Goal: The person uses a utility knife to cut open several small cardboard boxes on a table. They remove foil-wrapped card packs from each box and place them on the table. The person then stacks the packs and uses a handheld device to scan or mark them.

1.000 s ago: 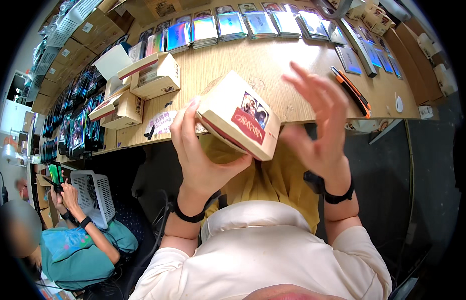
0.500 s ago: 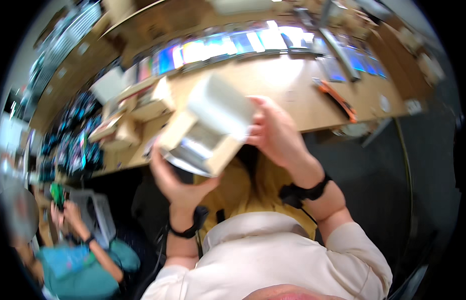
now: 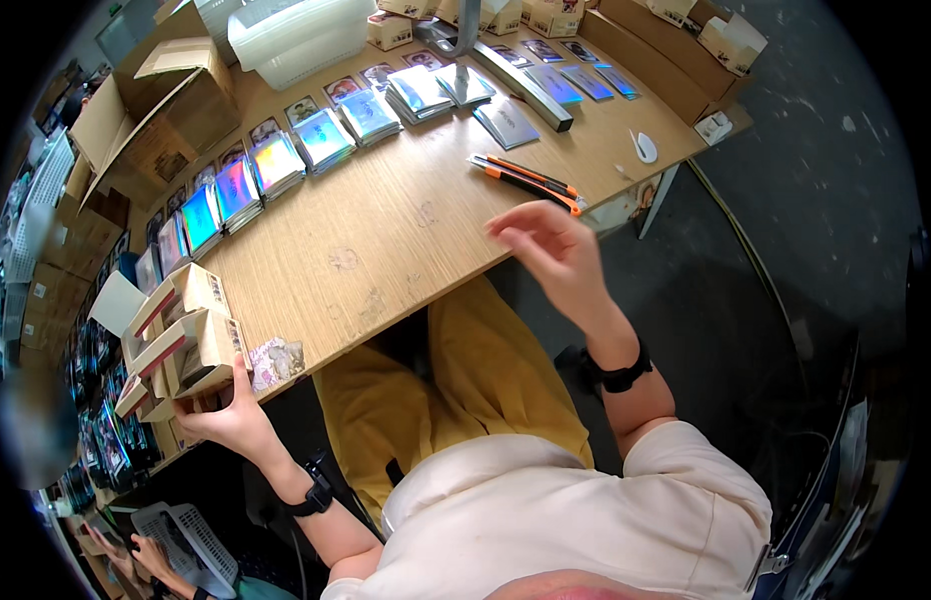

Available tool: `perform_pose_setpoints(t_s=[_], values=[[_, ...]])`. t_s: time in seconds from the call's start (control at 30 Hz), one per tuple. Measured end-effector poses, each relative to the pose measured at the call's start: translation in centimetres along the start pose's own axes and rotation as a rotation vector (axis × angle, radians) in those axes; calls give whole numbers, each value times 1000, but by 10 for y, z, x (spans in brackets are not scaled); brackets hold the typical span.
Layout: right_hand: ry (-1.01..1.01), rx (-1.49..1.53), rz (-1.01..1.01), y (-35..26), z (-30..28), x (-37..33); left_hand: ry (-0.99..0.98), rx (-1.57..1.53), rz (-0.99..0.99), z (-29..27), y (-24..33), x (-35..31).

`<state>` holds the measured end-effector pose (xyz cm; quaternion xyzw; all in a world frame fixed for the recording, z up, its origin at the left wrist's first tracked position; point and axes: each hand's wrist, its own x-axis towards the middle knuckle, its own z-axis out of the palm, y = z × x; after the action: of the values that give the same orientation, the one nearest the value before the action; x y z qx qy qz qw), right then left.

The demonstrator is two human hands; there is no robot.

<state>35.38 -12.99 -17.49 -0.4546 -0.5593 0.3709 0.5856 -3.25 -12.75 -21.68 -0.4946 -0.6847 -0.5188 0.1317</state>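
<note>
At the table's left end my left hand (image 3: 226,422) grips the near side of a small open cardboard box (image 3: 224,335), its thumb up along the wall. That box stands among other small open boxes (image 3: 196,285) with raised flaps. My right hand (image 3: 554,258) hovers by the table's front edge, fingers loosely bent and apart, with nothing in it. Closest to it on the table are orange-and-black utility knives (image 3: 531,182). A row of stacks of shiny silver packets (image 3: 321,138) curves along the table behind, with picture cards (image 3: 342,90) beyond them.
A metal bar (image 3: 526,88) lies across the far right. White plastic baskets (image 3: 296,40) and a large open carton (image 3: 151,120) stand at the back. A white oval item (image 3: 645,148) lies near the right corner. At lower left a co-worker's hands (image 3: 151,555) are beside a grey basket (image 3: 191,545).
The open box went from between both hands to the left with my left hand, beside the other boxes. My right hand let go of it. The view has turned, too.
</note>
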Motion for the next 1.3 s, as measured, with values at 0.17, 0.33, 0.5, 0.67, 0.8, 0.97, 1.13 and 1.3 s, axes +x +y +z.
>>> perform_pose_setpoints(t_s=[0.17,0.33,0.5,0.67,0.8,0.97,1.13,1.3], values=[[255,-850,-263,13,-47,30,10,-209,-20,7,-3,-3],[130,-1121,-252,46,-70,43,121,180,163,0,2,-2],[318,-728,-126,31,-94,47,221,199,375,-14,7,5],[772,-1148,-108,35,-254,90,145,325,412,-19,43,21],[776,-1348,409,54,-348,115,91,273,447,-7,63,30],[742,-1408,517,90,-370,137,70,108,421,3,96,32],[753,-1456,348,117,-394,149,0,68,424,13,128,39],[796,-1734,506,119,-423,134,-207,-122,337,7,147,46]])
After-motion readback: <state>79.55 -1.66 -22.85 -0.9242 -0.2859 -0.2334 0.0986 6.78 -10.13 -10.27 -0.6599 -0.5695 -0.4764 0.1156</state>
